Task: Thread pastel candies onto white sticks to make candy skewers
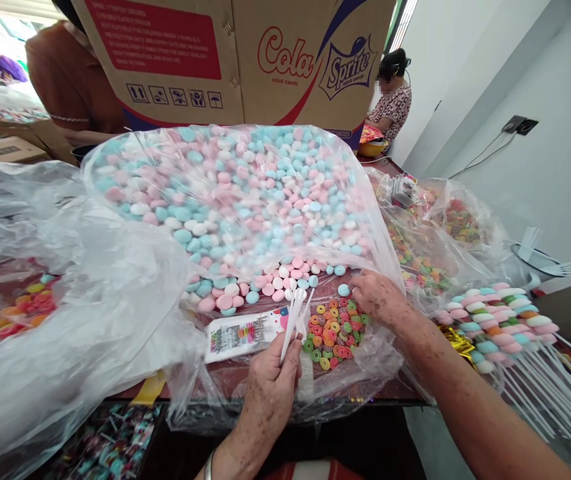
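Note:
My left hand (pixel 271 387) is closed around a bundle of white plastic sticks (pixel 296 313) that point up and away. My right hand (pixel 378 298) reaches to the edge of a big clear bag of pink, blue and white round candies (pixel 235 200), fingers pinched near a loose blue candy (pixel 343 290); what they hold I cannot make out. Between the hands lies a small pile of coloured ring candies (pixel 333 331) on clear plastic. A printed white label card (pixel 243 333) lies just left of the sticks.
Finished candy sticks (pixel 495 320) lie stacked at the right, beside bags of ring candies (pixel 458 223). A large Cola Sprite carton (pixel 245 60) stands behind the big bag. Crumpled clear plastic (pixel 65 320) fills the left. Two people sit at the back.

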A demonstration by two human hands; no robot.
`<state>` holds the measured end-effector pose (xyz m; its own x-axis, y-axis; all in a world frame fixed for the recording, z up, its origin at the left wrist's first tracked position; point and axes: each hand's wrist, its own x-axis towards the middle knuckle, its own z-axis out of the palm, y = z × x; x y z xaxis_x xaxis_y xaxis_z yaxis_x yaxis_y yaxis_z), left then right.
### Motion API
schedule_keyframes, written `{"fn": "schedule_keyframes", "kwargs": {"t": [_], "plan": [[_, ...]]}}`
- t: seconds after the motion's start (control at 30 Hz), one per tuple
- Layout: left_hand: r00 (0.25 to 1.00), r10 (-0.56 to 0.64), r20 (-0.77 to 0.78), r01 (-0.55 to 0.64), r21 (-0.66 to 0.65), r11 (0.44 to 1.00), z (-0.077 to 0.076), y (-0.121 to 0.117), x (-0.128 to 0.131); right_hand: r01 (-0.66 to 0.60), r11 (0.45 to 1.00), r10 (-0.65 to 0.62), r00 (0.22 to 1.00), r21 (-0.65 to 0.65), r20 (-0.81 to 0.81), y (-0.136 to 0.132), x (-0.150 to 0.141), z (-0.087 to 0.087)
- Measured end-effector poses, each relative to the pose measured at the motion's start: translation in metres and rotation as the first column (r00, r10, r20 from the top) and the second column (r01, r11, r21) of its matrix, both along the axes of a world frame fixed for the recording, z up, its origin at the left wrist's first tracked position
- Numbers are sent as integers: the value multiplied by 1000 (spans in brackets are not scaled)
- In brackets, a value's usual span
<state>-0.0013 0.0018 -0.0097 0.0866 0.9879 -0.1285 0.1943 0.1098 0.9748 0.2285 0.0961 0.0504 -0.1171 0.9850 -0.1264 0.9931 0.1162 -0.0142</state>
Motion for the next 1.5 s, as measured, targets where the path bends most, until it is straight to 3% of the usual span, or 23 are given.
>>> {"fn": "schedule_keyframes", "kwargs": {"t": [0.17, 0.27, 0.4, 0.63, 0.77, 0.93, 1.2, 1.5], "plan": [[1000, -2, -17, 3, 16, 1000, 2, -1, 0, 31, 990, 10, 959, 138, -284, 3, 3, 6], [1000, -2, -21, 3, 19, 1000, 5, 0, 0, 42, 993, 7, 915, 113, -403, 6, 1, 4], [999, -12, -50, 14, 41, 999, 9, 2, 0, 10, 998, 9, 958, 65, -288, 8, -4, -5], [999, -11, -48, 13, 39, 999, 7, 1, 0, -108, 979, 127, 986, 171, -106, 4, -6, -16], [999, -12, -52, 14, 37, 999, 7, 1, 1, -183, 972, 185, 983, 149, -2, 0, -7, -16], [998, -12, -56, 14, 39, 999, 11, 1, 0, -192, 974, 192, 981, 119, 9, -3, -11, -13], [999, -8, -50, 10, 39, 999, 10, 1, 1, -47, 990, 46, 999, 131, 7, 10, -24, -12], [997, -13, -74, 17, 63, 998, 15, 0, 1, -28, 986, 55, 985, 163, -166, 8, -21, -20]]}}
